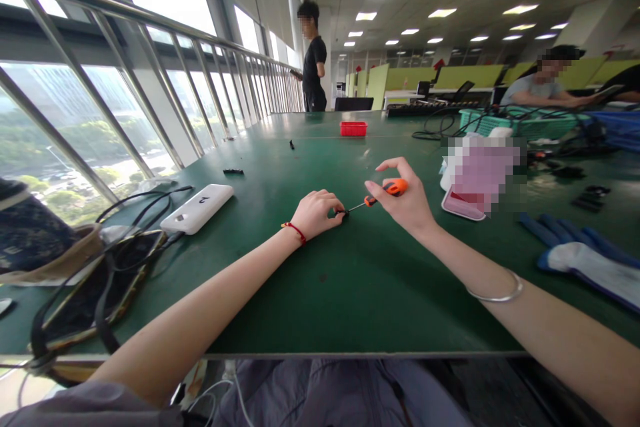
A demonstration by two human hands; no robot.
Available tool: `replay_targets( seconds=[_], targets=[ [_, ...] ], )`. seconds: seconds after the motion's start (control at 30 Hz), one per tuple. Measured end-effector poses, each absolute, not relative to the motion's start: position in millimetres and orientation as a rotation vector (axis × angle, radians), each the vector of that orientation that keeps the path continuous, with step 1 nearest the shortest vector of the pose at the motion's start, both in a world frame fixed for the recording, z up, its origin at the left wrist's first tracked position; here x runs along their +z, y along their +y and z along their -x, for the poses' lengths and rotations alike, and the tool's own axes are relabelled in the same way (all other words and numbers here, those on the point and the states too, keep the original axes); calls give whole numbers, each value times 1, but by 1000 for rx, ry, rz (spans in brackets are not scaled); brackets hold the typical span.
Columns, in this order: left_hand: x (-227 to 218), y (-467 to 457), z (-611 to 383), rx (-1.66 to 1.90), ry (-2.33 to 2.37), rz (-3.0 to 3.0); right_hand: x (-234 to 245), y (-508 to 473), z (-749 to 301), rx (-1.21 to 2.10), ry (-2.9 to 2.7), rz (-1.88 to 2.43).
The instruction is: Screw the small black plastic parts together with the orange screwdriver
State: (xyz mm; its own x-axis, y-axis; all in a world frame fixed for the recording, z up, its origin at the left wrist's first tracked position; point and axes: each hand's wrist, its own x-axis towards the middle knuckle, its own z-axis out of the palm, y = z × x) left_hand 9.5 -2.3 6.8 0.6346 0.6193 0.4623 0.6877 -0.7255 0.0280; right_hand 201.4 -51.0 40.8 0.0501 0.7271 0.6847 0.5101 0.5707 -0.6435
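Observation:
My left hand point(316, 212) rests on the green table point(350, 280), fingers curled around a small black part point(343, 212) that is mostly hidden. My right hand point(403, 199) holds an orange-handled screwdriver point(383, 193) between thumb and fingers. The screwdriver's thin shaft slants down to the left, and its tip meets the black part at my left fingertips. A red string circles my left wrist and a silver bangle my right forearm.
A white power bank point(197, 208) and a phone with black cables point(100, 280) lie at left. Blue-and-white gloves point(580, 257) lie at right. A red tray point(353, 128) sits far back, near a teal basket point(520, 123). One person stands by the railing; another sits at right.

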Motion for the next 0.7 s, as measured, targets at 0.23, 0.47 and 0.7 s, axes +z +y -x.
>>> replay_targets(
  seconds=[0.23, 0.47, 0.7],
  targets=[
    [7, -2, -10, -682, -1087, 2718, 39, -48, -202, 252, -1589, 981],
    [7, -2, -10, -686, -1089, 2709, 42, -46, -204, 194, -1603, 1076],
    [7, -1, -9, -690, -1089, 2715, 41, -46, -201, 284, -1628, 970]
  ],
)
